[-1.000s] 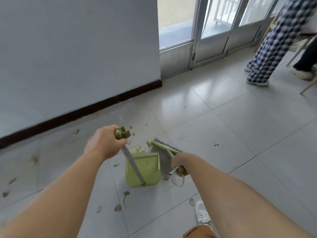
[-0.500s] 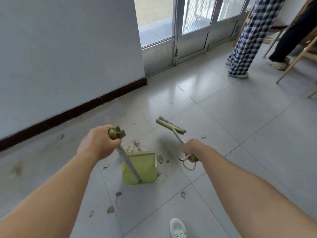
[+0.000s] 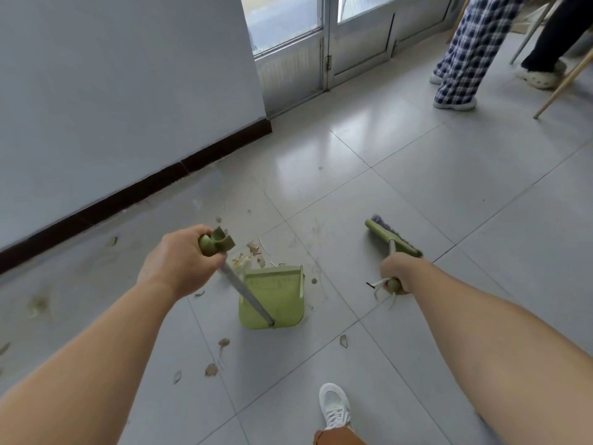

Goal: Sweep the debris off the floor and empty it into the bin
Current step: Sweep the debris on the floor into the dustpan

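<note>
Nearest, a white shoe stands on the grey tiled floor, on the near side of the green dustpan. The dustpan sits flat on the tiles, its open mouth turned toward the far wall. A grey metal pole rises from the dustpan's rear edge, slanting up to the left, where the left hand is wrapped in a fist around its green grip. Brown debris scraps lie on the tiles near and left of the dustpan; another pile of debris lies just beyond its mouth. Right of the dustpan and well apart from it, the right hand is curled tight around the broom handle, a white cord loop hanging from the handle end. The green broom head lies just beyond that hand, to the far right of the dustpan. Farther off, beyond the dustpan, a dark skirting board runs along the wall, then a glazed door. Farthest right, someone in checked trousers stands.
</note>
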`<act>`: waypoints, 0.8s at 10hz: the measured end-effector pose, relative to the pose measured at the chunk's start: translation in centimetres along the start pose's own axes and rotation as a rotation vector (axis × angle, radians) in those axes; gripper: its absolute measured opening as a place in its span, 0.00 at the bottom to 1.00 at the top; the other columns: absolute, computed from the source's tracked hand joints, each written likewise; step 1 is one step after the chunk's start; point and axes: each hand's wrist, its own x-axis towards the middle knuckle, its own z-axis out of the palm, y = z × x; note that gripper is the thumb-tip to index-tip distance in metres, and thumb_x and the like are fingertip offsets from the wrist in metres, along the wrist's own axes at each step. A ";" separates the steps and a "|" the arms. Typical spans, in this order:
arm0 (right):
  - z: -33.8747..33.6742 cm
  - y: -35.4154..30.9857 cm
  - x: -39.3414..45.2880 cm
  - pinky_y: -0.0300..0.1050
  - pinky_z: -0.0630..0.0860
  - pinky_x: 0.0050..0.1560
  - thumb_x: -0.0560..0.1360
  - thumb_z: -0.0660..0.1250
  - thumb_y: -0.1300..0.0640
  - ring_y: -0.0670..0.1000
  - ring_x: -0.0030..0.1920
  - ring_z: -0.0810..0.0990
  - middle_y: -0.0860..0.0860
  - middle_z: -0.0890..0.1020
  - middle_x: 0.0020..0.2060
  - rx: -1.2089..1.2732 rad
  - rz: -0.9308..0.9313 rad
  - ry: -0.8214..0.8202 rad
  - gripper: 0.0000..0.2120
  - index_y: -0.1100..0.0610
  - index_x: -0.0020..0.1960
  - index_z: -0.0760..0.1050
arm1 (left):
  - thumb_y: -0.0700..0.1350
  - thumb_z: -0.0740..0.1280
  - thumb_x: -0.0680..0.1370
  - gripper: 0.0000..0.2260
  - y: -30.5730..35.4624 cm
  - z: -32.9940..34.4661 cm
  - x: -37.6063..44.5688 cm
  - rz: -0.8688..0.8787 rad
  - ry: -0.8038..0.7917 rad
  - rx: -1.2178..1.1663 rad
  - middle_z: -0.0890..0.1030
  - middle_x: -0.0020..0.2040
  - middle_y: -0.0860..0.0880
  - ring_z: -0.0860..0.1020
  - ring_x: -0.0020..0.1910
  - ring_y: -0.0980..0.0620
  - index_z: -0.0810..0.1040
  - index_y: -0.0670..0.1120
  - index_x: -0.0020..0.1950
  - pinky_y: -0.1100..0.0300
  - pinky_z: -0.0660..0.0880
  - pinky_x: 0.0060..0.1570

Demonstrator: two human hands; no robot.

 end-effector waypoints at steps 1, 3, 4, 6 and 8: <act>4.0 -0.2 -0.9 0.38 0.69 0.38 0.80 0.52 0.65 0.52 0.37 0.72 0.55 0.70 0.33 0.095 0.054 -0.101 0.13 0.62 0.37 0.64 | 0.49 0.74 0.72 0.04 -1.3 -0.6 -1.1 -0.013 0.012 0.005 0.81 0.36 0.53 0.80 0.35 0.49 0.79 0.57 0.41 0.51 0.81 0.39; 13.5 -4.4 -6.4 0.36 0.72 0.30 0.80 0.54 0.65 0.47 0.32 0.69 0.52 0.69 0.34 0.256 0.015 -0.169 0.07 0.61 0.57 0.66 | 0.50 0.73 0.72 0.04 -6.4 -3.0 -4.7 -0.040 0.037 0.008 0.81 0.36 0.52 0.80 0.36 0.48 0.79 0.56 0.40 0.49 0.81 0.41; 19.4 -6.9 -10.9 0.38 0.73 0.32 0.79 0.56 0.66 0.46 0.33 0.68 0.50 0.67 0.36 0.338 -0.075 -0.213 0.06 0.57 0.53 0.64 | 0.50 0.73 0.72 0.04 -9.8 -4.3 -7.1 -0.034 0.049 0.012 0.81 0.37 0.52 0.80 0.36 0.48 0.79 0.56 0.42 0.50 0.81 0.41; 25.2 -10.5 -19.0 0.39 0.70 0.32 0.80 0.54 0.65 0.46 0.32 0.65 0.49 0.65 0.34 0.294 -0.170 -0.172 0.17 0.54 0.34 0.58 | 0.50 0.71 0.74 0.03 -15.4 -6.5 -11.8 0.034 0.038 0.043 0.81 0.36 0.53 0.79 0.36 0.50 0.79 0.55 0.42 0.55 0.80 0.38; 27.3 -9.3 -22.0 0.41 0.71 0.38 0.79 0.58 0.64 0.48 0.33 0.68 0.51 0.68 0.35 0.428 -0.149 -0.121 0.14 0.55 0.35 0.63 | 0.50 0.71 0.74 0.03 -18.8 -8.3 -14.4 0.090 0.019 0.027 0.81 0.36 0.53 0.81 0.35 0.49 0.78 0.55 0.42 0.52 0.81 0.39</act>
